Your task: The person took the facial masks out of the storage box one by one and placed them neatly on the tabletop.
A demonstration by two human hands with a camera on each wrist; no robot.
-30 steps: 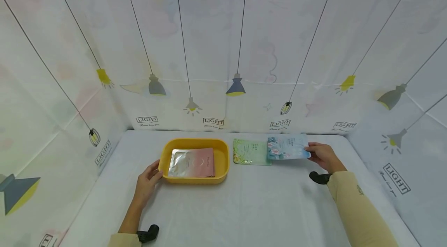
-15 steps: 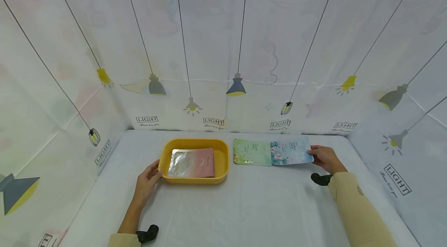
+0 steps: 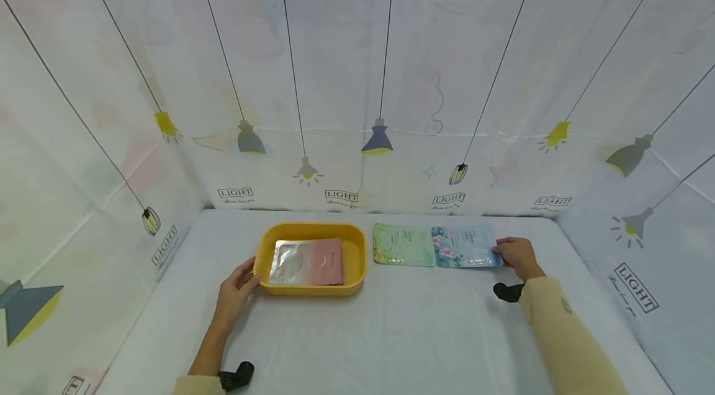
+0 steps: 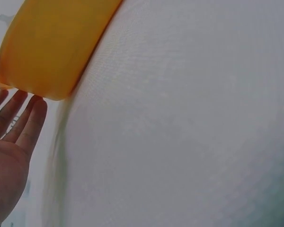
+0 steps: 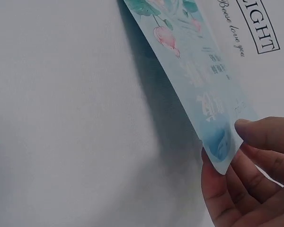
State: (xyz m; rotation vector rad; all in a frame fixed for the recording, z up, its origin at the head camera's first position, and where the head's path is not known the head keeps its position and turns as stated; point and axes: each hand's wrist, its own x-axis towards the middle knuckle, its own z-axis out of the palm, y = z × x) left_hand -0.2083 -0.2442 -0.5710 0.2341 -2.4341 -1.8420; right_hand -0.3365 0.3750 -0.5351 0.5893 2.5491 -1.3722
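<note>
My right hand (image 3: 518,257) pinches the right edge of a blue floral sheet mask packet (image 3: 465,247). In the right wrist view the thumb lies on top of the packet's corner, with fingers beneath, and that end is slightly raised above the cloth. A green sheet mask packet (image 3: 403,245) lies flat just left of the blue one. My left hand (image 3: 233,294) touches the left end of a yellow tray (image 3: 354,258). Its fingers look fairly straight against the tray wall (image 4: 52,52) in the left wrist view. Inside the tray lies a pink and silver mask packet (image 3: 307,261).
A white cloth (image 3: 385,339) covers the table. Behind and on both sides hang white curtains (image 3: 335,72) printed with lamps. A black strap mount (image 3: 237,376) sits on the left wrist, another black mount (image 3: 507,292) on the right.
The blue packet has moved right and down from overlapping the green packet to lying beside it. My right hand has shifted slightly with it. The left hand and tray stay put.
</note>
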